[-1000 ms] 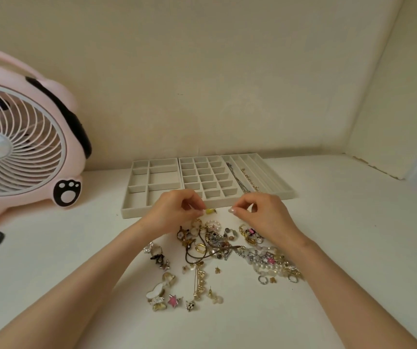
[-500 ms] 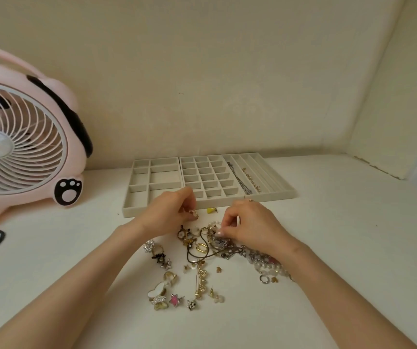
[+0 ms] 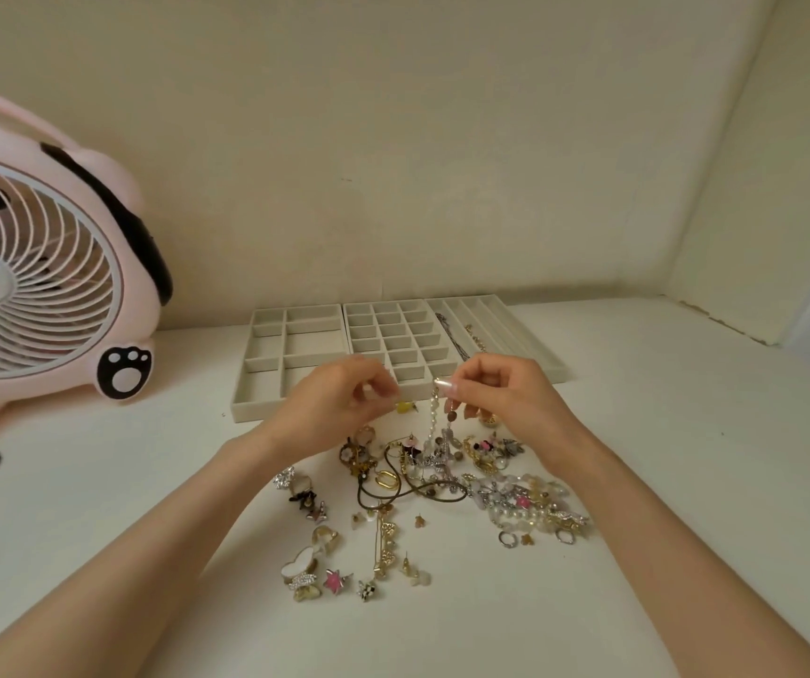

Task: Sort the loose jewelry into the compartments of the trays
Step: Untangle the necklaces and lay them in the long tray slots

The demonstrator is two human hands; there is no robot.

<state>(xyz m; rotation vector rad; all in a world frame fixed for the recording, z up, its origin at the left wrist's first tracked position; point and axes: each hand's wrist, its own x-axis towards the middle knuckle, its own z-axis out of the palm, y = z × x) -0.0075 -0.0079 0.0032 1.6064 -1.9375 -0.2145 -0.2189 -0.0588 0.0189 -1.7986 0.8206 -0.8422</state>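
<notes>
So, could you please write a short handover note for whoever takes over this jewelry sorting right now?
Right hand: pinches a pearl strand, which hangs over the loose jewelry pile.
Left hand: fingers curled; too blurred to tell whether it holds anything.
Done: two chains lie in the long-slot tray.
Left: the strand and the rest of that pile, on the table in front of the trays.

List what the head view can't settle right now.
All in the head view:
- Left hand: fingertips blurred, so whether it pinches anything is unclear.
- Pearl strand, pinched by the right hand: lower end lost in the jewelry pile.
- Middle tray: front compartments hidden behind both hands.
- Fan: cut off by the left edge.
</notes>
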